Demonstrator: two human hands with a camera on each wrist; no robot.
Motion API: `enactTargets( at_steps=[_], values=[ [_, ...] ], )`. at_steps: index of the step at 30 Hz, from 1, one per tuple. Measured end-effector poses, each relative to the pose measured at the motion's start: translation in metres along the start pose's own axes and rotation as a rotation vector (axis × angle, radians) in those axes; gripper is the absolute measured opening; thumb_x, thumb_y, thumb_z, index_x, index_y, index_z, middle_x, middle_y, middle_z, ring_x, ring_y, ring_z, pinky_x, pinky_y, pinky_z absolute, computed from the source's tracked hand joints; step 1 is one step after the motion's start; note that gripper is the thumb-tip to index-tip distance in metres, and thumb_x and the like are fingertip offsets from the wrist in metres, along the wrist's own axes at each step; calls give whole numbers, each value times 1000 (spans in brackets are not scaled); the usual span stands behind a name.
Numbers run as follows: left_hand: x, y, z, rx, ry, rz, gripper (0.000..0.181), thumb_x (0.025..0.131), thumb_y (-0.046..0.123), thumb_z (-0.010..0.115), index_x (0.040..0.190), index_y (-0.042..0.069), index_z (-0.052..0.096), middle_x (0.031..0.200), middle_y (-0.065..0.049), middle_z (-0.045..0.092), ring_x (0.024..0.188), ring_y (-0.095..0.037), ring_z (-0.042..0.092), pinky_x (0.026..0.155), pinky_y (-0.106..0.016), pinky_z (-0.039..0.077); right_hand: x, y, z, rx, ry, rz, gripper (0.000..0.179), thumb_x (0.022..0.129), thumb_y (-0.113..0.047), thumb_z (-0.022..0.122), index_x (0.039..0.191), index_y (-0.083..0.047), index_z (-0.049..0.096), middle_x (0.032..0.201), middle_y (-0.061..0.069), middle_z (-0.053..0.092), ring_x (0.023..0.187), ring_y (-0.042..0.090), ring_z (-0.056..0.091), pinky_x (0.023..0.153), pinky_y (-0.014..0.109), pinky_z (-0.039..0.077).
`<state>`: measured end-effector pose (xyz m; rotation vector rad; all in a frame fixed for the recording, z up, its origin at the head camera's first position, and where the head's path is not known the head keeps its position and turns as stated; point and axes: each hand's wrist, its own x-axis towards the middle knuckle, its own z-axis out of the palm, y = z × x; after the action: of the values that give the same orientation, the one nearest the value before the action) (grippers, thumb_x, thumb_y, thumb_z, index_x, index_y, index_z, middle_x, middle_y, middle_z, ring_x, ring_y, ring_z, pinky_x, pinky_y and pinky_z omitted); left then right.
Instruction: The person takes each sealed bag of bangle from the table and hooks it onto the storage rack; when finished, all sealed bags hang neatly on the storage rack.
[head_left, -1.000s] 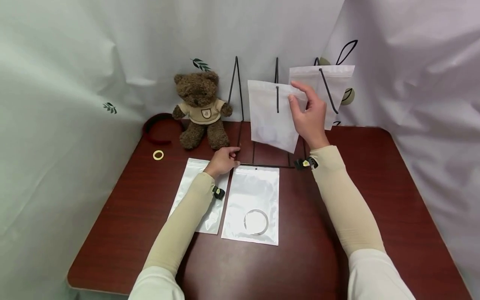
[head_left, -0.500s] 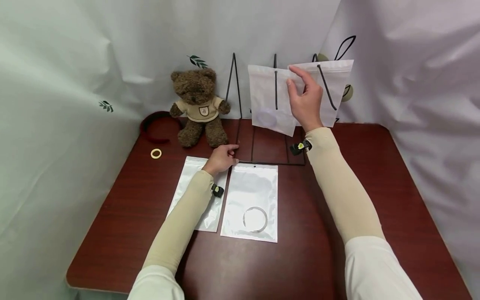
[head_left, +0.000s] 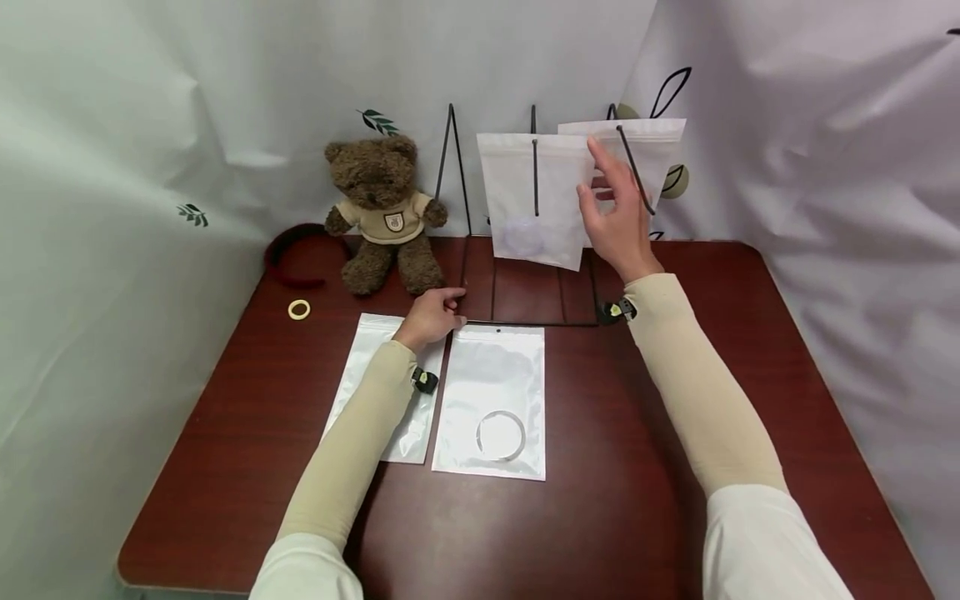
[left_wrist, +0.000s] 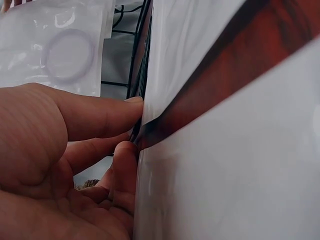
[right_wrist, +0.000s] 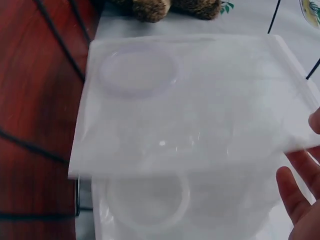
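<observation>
My left hand [head_left: 427,319] grips the front left corner of a black wire display rack [head_left: 525,322], its thumb and a finger at the wire in the left wrist view. A white zip bag [head_left: 517,200] with a pale purple ring inside hangs from the rack's middle hook. Beside this bag's upper right edge is my right hand [head_left: 618,212], thumb and fingers spread apart. A second white zip bag [head_left: 652,150] hangs on the right hook, partly hidden behind that hand. In the right wrist view a pale ring [right_wrist: 150,200] shows through the lower bag.
Two silvery zip bags lie in front of the rack: one [head_left: 491,375] holds a ring, the other [head_left: 408,437] lies partly under my left arm. A teddy bear [head_left: 381,212], a dark red headband [head_left: 281,258] and a small yellow ring [head_left: 298,310] are at the left.
My right hand first raised the bag along the middle hook. Its fingers have since moved apart at the edge, and the bag hangs from the hook. The left hand stays at the rack corner.
</observation>
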<state>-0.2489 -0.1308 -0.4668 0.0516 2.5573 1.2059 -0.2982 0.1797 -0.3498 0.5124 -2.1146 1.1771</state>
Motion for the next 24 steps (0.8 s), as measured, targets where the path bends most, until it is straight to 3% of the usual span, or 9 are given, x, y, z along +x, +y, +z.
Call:
enactTargets(
  at_steps=[4,9,13,16,18,24],
  values=[
    [0,-1,-1,6,16,-1,59,92,13,70,147,22,53,122,-8,58,102,-24,55,85,-37,46,-13,3,-10,-54,-19,-58,52,97,-18,63,146,-29,53,132,5,66,104,25,72,88,44,57],
    [0,0,0,-10,3,-8,60,92,14,70,148,22,52,122,-9,58,102,-24,55,85,-37,46,-33,14,-24,-15,-65,-15,44,94,-14,67,137,-16,61,126,6,70,101,25,72,83,48,57],
    [0,1,1,-14,17,-7,59,92,13,70,147,21,52,122,-9,58,101,-24,55,86,-38,47,-52,26,-33,-14,-142,52,43,94,-18,68,135,-9,61,122,7,71,105,22,71,85,35,58],
    [1,1,2,1,24,4,59,91,13,70,147,21,53,122,-9,58,101,-24,55,87,-39,47,-69,35,-41,-38,-210,112,43,93,-20,70,135,-11,62,122,8,71,109,22,68,87,26,55],
    [1,1,2,1,14,8,59,92,13,70,148,20,52,123,-9,58,102,-24,55,88,-39,47,-81,41,-45,-51,-264,163,43,93,-21,72,134,-12,62,123,10,70,113,23,66,91,29,54],
    [0,-2,2,-12,-4,-11,58,93,13,69,148,22,52,123,-8,58,105,-24,55,88,-38,47,-105,57,-50,-126,-458,297,49,93,-29,72,138,-11,60,137,13,63,124,34,59,104,52,45]
  ],
)
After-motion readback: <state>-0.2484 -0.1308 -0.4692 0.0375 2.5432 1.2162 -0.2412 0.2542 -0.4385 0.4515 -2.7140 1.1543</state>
